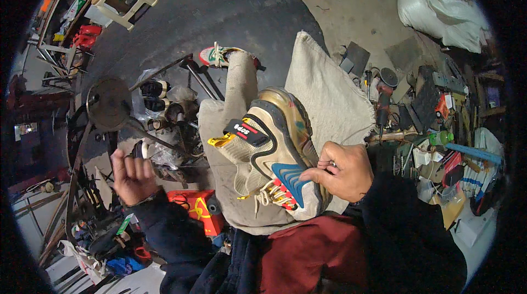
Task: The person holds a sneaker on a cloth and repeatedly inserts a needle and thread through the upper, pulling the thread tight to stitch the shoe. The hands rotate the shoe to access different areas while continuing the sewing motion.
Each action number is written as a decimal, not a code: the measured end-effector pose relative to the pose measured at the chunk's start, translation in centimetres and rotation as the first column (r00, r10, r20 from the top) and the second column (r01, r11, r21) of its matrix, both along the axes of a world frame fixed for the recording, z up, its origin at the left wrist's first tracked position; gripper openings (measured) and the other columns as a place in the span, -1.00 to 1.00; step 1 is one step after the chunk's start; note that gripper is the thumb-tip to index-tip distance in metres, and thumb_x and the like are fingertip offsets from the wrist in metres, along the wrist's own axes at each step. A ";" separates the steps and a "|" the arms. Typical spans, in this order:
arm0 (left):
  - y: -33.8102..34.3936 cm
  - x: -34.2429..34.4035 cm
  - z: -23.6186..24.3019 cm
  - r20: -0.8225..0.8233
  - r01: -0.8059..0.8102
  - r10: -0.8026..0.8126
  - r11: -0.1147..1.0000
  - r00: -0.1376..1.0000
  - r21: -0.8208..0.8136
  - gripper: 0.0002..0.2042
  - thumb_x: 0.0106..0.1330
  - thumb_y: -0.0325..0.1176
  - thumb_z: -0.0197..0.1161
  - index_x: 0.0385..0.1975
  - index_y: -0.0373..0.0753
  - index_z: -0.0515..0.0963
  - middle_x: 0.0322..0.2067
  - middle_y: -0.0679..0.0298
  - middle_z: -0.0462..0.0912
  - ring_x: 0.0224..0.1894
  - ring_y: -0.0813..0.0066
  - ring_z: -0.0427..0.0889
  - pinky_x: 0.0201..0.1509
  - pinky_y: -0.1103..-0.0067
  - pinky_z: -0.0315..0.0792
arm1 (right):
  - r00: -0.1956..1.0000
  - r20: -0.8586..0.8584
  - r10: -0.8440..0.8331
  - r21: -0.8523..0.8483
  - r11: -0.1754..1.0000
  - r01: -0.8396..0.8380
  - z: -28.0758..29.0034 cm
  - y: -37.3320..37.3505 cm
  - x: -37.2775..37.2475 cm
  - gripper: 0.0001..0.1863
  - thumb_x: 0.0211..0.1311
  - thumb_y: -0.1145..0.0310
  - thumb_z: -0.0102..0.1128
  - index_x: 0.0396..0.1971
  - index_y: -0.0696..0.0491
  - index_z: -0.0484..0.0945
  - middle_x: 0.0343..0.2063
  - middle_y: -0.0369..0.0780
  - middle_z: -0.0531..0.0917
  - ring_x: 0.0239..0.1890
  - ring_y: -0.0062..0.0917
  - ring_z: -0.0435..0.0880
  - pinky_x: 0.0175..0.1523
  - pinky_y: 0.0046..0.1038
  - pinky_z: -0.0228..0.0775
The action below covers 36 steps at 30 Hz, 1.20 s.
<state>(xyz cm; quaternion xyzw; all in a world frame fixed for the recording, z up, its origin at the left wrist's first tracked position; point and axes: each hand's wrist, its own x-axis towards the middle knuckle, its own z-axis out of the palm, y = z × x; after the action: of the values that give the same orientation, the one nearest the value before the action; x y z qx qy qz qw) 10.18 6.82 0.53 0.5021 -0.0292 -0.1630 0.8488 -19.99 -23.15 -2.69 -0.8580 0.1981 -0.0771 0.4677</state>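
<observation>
while the chunky tan sneaker (288, 129) lies on its side across the person's lap, sole facing right and laces down near the belly, the right hand (343, 172) is on it, thumb against the blue panel and the other fingers curled in. can't tell if it's pinching something thin there. the left hand (134, 177) is up in the air well off to the left of the shoe, fingers half curled, nothing visible in it, though a fine thread wouldn't show anyway. under the shoe there's a beige cloth (332, 83) over the legs. just left of the lap sits an orange-red box (204, 211), and farther left a round metal disc (108, 105) on a stand. over on the right, an angle grinder (384, 95) lies among loose tools, with a green bottle (441, 138) nearby.
</observation>
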 end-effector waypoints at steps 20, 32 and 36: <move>7.3 0.1 -1.2 -0.067 0.076 -0.043 0.760 0.997 0.645 -0.60 0.55 0.03 0.01 -0.39 -0.19 0.43 -0.51 0.23 0.56 -0.56 0.28 0.59 -0.41 0.32 0.53 | 0.996 0.091 -0.021 0.123 0.992 0.010 -0.5 -0.8 -0.6 -0.69 0.09 0.30 0.58 -0.51 0.08 0.55 -0.63 -0.21 0.61 -0.60 -0.49 0.62 -0.50 -0.43 0.37; -7.0 -12.0 1.8 -0.187 0.521 -0.486 0.807 0.854 0.280 -0.45 0.34 -0.35 0.32 0.28 -0.34 0.31 0.17 -0.05 0.54 0.25 -0.04 0.57 0.28 0.26 0.50 | 0.950 0.313 -0.013 0.022 1.000 0.007 0.8 -3.7 -4.8 -0.41 0.18 0.69 -0.12 0.25 0.15 0.52 -0.22 -0.02 0.61 -0.15 -0.11 0.66 -0.06 -0.26 0.54; -8.7 -10.8 2.0 -0.384 0.753 -0.648 0.582 0.658 0.307 -0.43 0.29 -0.40 0.38 0.31 -0.32 0.40 0.18 0.14 0.58 0.22 0.34 0.54 0.30 0.45 0.38 | 0.981 0.176 0.087 0.316 0.938 -0.140 0.3 -0.1 -6.2 -0.44 0.23 0.65 0.11 0.27 0.06 0.54 -0.31 -0.05 0.65 -0.31 -0.19 0.68 -0.16 -0.27 0.53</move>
<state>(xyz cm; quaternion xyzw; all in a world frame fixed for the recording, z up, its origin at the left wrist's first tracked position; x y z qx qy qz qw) -0.65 -1.86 2.55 0.6041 -0.0901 -0.5456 0.5738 -26.22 -23.26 -2.41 -0.7696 0.1203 -0.0841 0.6214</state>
